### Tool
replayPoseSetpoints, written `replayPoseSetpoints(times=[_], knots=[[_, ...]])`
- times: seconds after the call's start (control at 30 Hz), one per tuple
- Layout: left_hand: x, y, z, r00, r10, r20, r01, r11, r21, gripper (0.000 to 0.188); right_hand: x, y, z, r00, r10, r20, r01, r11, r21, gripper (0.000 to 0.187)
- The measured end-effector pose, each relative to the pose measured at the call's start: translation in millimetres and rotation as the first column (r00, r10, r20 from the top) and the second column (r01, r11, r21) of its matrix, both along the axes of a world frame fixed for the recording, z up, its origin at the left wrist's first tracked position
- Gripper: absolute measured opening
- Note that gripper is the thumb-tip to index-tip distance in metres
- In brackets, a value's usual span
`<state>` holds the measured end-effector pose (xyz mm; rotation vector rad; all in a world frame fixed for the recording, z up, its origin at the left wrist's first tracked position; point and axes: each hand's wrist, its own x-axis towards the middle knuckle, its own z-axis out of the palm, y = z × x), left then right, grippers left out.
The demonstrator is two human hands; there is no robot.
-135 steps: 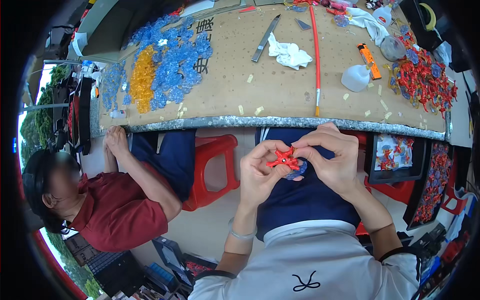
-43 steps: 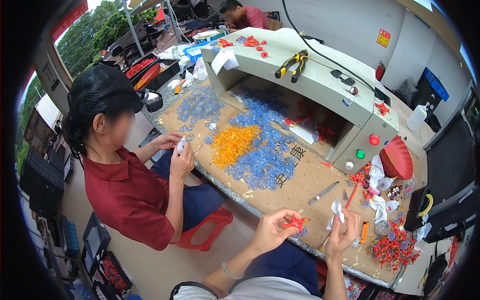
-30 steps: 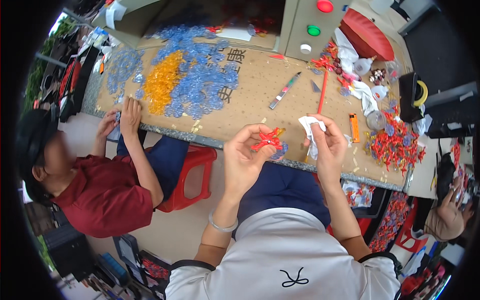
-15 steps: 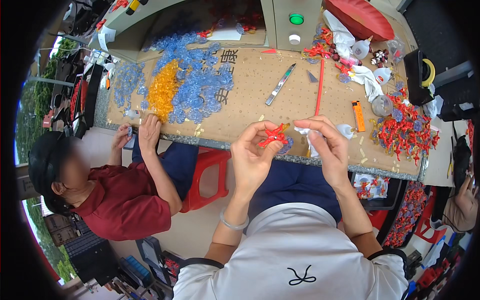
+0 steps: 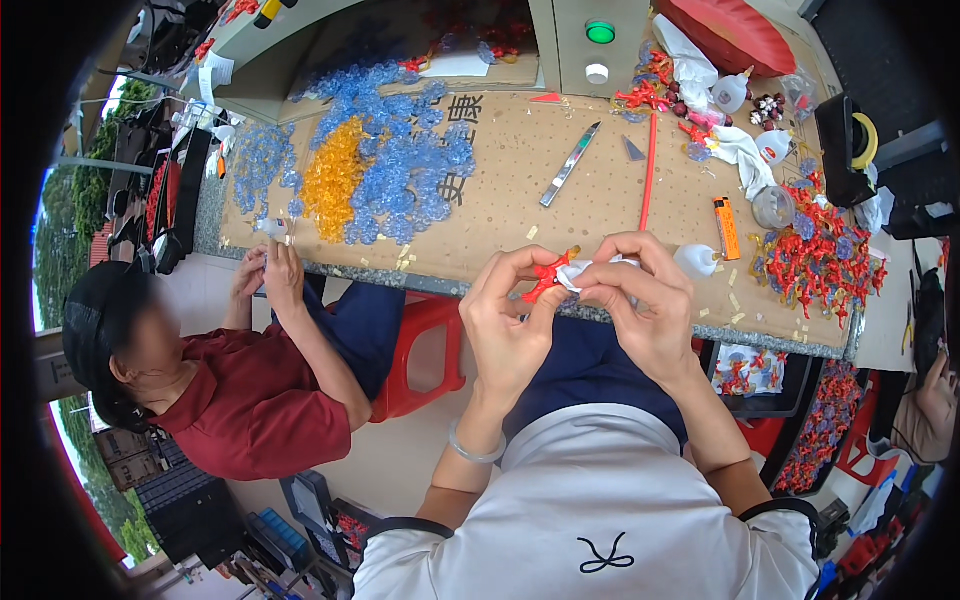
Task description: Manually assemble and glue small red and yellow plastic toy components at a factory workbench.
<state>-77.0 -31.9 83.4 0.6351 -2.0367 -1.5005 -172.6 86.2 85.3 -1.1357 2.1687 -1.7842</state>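
Just past the table's front edge, my left hand (image 5: 508, 318) pinches a small red plastic figure (image 5: 544, 280) between thumb and fingertips. An amber clear piece (image 5: 573, 253) shows at the figure's upper end. My right hand (image 5: 645, 305) is closed on a crumpled white cloth or tissue (image 5: 571, 275). The white material touches the figure's right side, and the two hands' fingertips nearly meet there. My fingers hide part of the figure. A white squeeze bottle (image 5: 697, 261) lies on the table beyond my right hand.
Clear blue pieces (image 5: 400, 190) and amber pieces (image 5: 332, 190) are heaped to the left. A metal-bladed tool (image 5: 570, 165), a red rod (image 5: 650, 170) and an orange item (image 5: 726, 230) lie ahead. Red figures (image 5: 815, 250) pile up right. A co-worker (image 5: 250, 390) sits left.
My right hand has moved left, bringing the white cloth or tissue against the red figure. The left hand keeps its pinch. The co-worker's hands have shifted slightly.
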Motion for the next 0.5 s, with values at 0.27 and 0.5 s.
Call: replayPoseSetpoints(times=[0.27,0.5], knots=[[0,4,-1,0.997,0.051,-0.056,-0.055,0.996,-0.073,0.026,-1,-8,-1,0.997,-0.057,-0.056,0.054,0.997,-0.048,0.018],[-2,6,4,0.999,0.054,-0.009,-0.055,0.976,-0.21,0.024,10,-8,-11,0.992,-0.122,0.031,0.124,0.989,-0.084,0.024]])
